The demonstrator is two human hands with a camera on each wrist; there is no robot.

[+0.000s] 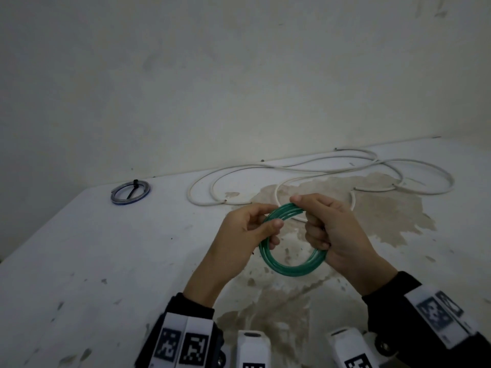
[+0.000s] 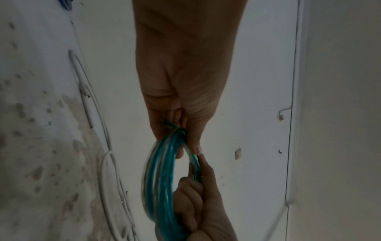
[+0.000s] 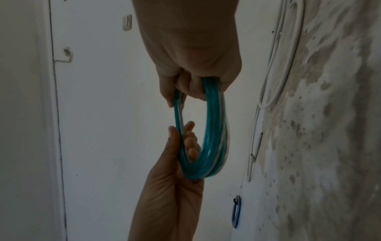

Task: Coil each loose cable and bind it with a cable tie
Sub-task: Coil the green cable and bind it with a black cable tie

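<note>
— Head view: what fills it?
— Mostly a pale, scuffed wall [image 1: 239, 75], and below it a white table [image 1: 93, 248] with a brown stain [image 1: 377, 208] spreading from the centre toward 3 o'clock.

— And on the table?
— A long white cable [image 1: 305, 168] lies loose from 12 to 2 o'clock along the far edge. At 10 o'clock sits a small blue coil [image 1: 130, 193], already bound with a black cable tie [image 1: 133, 187].

— The hands?
— Both hold a green coil [image 1: 289, 269] above the stain, near the centre. The left hand [image 1: 247, 229] pinches its left side between thumb and fingers; the right hand [image 1: 337, 229] has fingers curled round the right side.

— The wrist views?
— They show a wall switch [image 2: 238, 154] on the far wall.
</note>
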